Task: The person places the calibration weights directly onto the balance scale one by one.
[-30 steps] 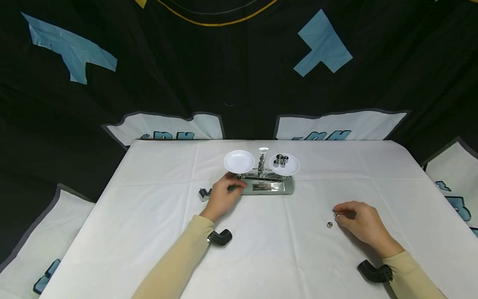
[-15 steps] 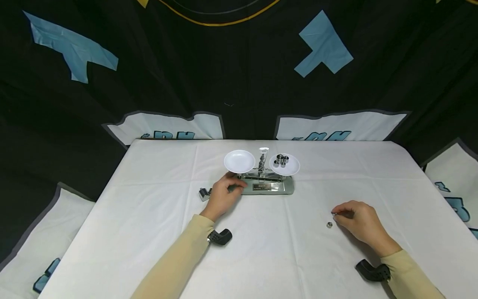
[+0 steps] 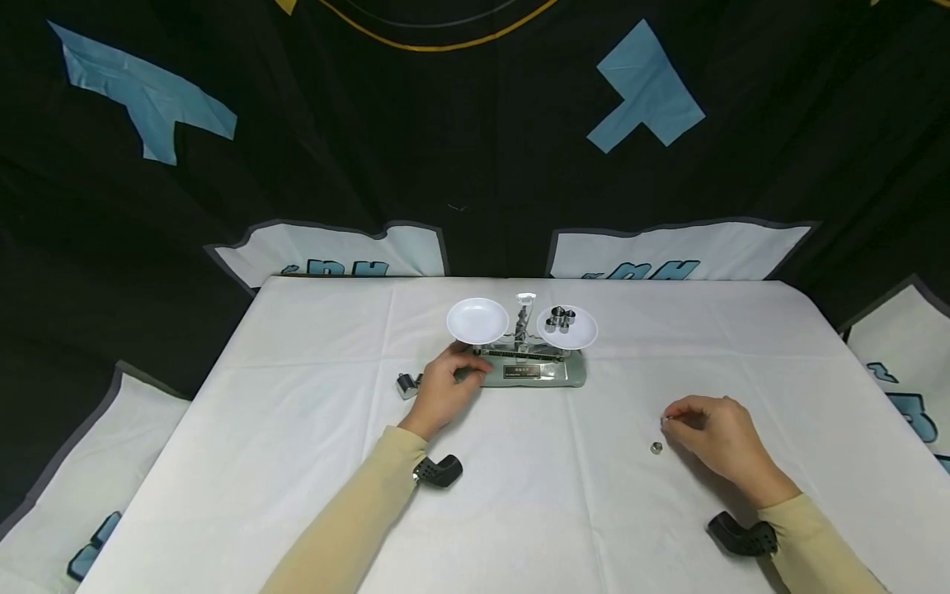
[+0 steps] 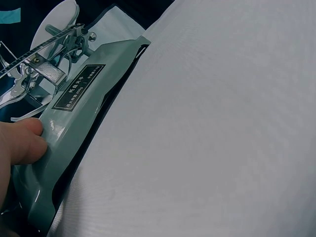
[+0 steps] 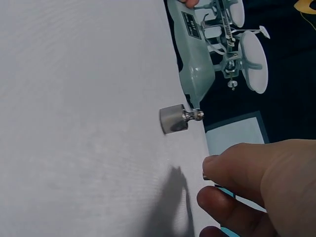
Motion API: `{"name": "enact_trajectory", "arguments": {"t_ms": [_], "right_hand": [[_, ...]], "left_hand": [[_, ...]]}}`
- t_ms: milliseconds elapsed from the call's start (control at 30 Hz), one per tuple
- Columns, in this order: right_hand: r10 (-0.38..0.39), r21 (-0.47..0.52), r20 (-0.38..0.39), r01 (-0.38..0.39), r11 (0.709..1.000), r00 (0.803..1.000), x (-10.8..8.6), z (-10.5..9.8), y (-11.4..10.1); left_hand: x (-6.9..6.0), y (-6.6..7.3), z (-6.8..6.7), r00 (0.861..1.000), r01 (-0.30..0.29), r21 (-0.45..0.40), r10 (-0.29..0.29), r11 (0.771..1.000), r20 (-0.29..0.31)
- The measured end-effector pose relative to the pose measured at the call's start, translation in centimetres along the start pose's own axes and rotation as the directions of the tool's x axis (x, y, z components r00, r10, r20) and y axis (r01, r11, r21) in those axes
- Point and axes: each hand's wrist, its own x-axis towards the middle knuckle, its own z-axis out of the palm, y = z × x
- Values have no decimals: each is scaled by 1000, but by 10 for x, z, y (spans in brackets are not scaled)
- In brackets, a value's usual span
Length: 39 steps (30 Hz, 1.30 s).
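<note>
A grey-green balance scale (image 3: 545, 375) stands mid-table, with a bare left pan (image 3: 477, 322) and a right pan (image 3: 586, 337) bearing several metal weights (image 3: 558, 317). My left hand (image 3: 443, 392) grips the left end of its base. In the left wrist view, thumb and finger ends press the base's front face; the rest is hidden. To the right, my right hand (image 3: 716, 441) pinches a small metal weight, mostly covered by the fingertips; a sliver of the metal weight (image 5: 205, 176) shows in the right wrist view. Beside that hand another knobbed weight (image 5: 174, 118) stands on the cloth.
Left of my left hand lie metal weights (image 3: 406, 385), partly hidden by the hand. A white cloth (image 3: 519, 495) covers the table. Behind it hangs a black curtain (image 3: 416, 148) with blue and white shapes.
My right hand has shifted very slightly, and the weight between its fingertips shows less than before. My left hand stays on the scale's base.
</note>
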Motion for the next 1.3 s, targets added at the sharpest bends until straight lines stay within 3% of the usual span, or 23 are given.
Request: {"name": "enact_trajectory", "arguments": {"t_ms": [267,600,833,1300], "right_hand": [[43,29,-13,-42,999,999,5,-3,-3],[-21,54,-74,25,998,997,20,-5,-13],[-76,61,-107,83,995,991,38,-5,-28],[-116,91,-95,125,988,989,86,-12,-66]], "left_hand": [[-1,-2,1,1000,-1,-14,1,1000,-2],[-1,-1,0,1000,-13,-1,13,1000,2],[0,-2,0,1000,-3,-4,3,1000,-1],[1,-3,1,1000,-8,11,8,1000,3]]}}
